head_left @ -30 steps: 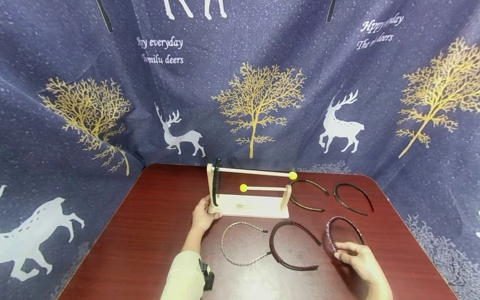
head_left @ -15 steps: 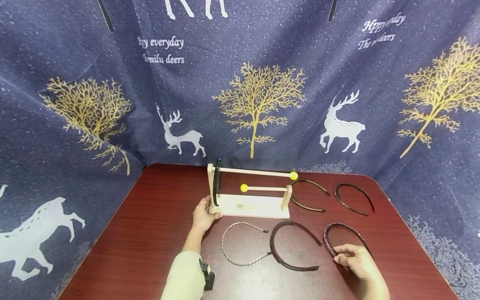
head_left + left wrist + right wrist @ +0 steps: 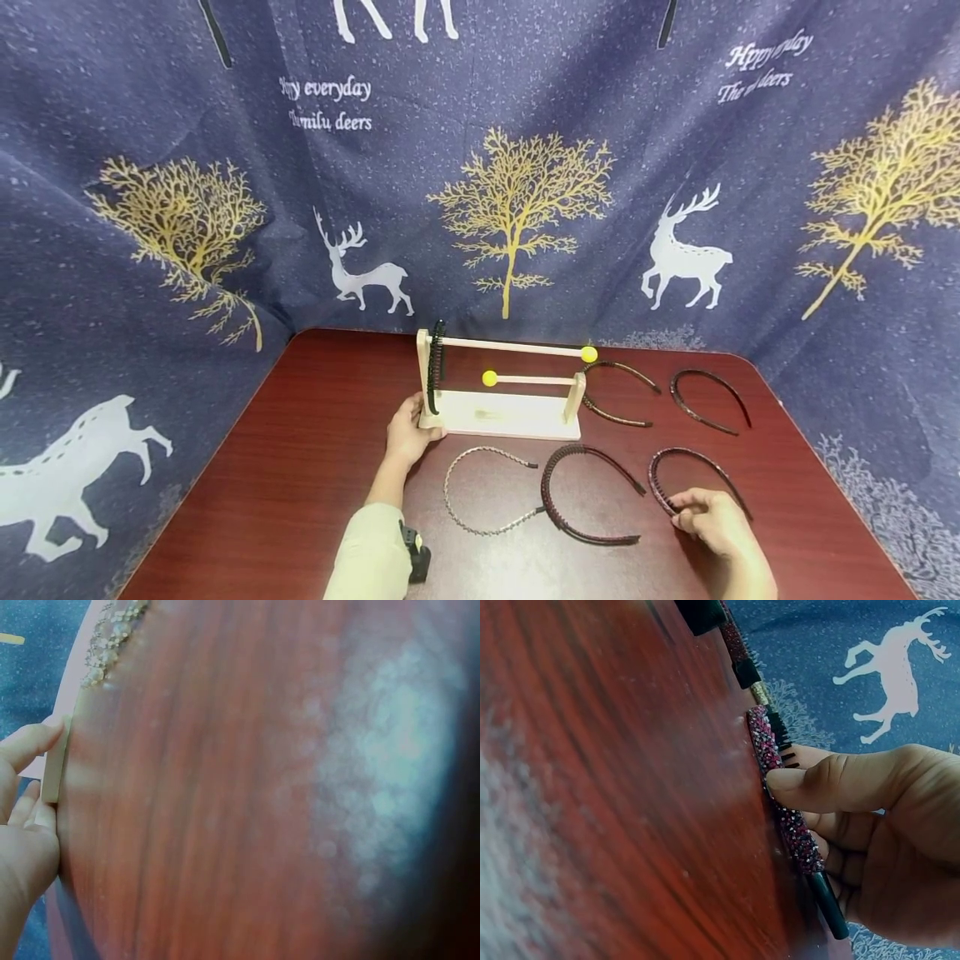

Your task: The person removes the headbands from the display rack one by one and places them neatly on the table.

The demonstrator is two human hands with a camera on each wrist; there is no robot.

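Observation:
My left hand [image 3: 407, 432] grips the left end of a pale wooden stand [image 3: 517, 417]; the left wrist view shows thumb and fingers either side of its base edge [image 3: 55, 769]. A black toothed headband [image 3: 434, 371] hangs at the left end of the stand's upper rod. At the right, my right hand [image 3: 718, 523] pinches one arm of a glittery pink-and-dark headband [image 3: 656, 483], which appears to lie on the table. In the right wrist view the thumb presses on its sequinned surface [image 3: 763, 739], with dark comb teeth showing along the inner side.
A beaded headband [image 3: 447, 492] and a dark brown one [image 3: 548, 487] lie before the stand, nearly touching. Behind, right of the stand, lie a gold-brown headband [image 3: 615, 417] and another dark one [image 3: 680, 398]. Yellow balls [image 3: 588, 354] cap the rods. A patterned cloth [image 3: 480, 167] hangs behind the table.
The glittery headband has come down from a raised, tilted pose to lie lower, with my right hand still pinching it. My left hand stays on the stand.

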